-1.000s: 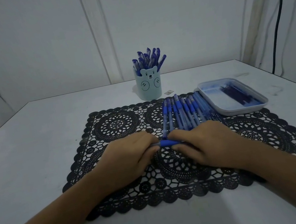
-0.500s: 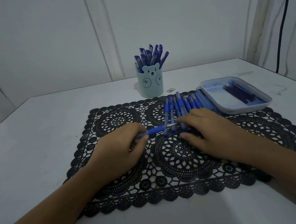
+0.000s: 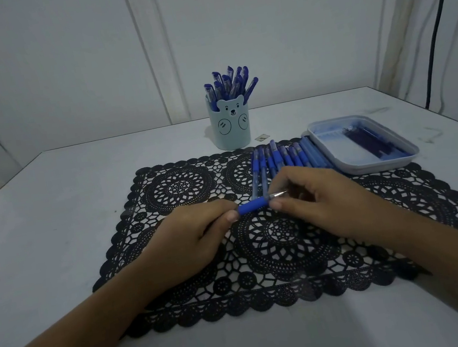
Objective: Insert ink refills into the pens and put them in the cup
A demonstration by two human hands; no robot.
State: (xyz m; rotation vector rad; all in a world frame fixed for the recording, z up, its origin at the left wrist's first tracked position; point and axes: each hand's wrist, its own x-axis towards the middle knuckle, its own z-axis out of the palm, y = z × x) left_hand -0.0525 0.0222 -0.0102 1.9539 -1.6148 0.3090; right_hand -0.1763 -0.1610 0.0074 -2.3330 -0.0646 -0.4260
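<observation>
Your right hand (image 3: 316,200) is back pinching the pen (image 3: 252,206) tip, left hand (image 3: 190,239) gripping its barrel; cup (image 3: 231,126) likely next.

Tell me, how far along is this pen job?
Done: a bunch of pens stands in the bear cup. In hand: left hand and right hand both grip one pen over the mat, the right at its metal tip. Left: a row of pens lies on the mat, and refills wait in the tray.

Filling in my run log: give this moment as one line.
left hand: grips pen; right hand: pinches pen tip; cup: holds pens; tray: refills; mat: more pens
</observation>
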